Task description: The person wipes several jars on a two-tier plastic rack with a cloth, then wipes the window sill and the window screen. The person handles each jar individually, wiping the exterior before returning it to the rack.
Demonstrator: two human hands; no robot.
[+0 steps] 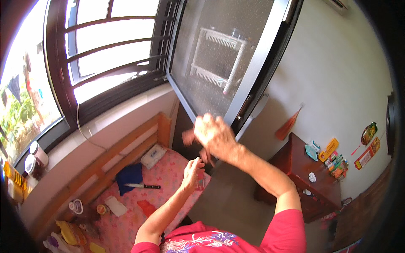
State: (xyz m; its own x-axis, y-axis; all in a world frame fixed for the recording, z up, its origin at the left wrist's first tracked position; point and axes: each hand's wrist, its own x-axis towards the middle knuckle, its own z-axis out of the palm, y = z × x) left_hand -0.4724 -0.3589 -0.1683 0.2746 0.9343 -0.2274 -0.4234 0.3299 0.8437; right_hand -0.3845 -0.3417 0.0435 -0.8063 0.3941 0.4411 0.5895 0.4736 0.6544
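My right hand (214, 134) is raised at the lower edge of an opened, dark-framed window sash (249, 80) with speckled glass. Motion smears its fingers, and I cannot tell whether they grip the frame. Just below and to the left, my left hand (193, 170) has its fingers curled together near a small dark spot. What they hold, if anything, is too small to make out. Beneath the left hand lies a pink patterned cloth (139, 198). A knife with a black handle (151, 186) rests there, its blade over a dark blue cloth (128, 177).
A wooden rail (114, 158) runs along the window wall below the barred window (114, 46). Jars (38, 154) stand on the sill. A white packet (153, 156) and several containers lie on the pink cloth. At right is a dark red wooden desk (301, 168) with small packages.
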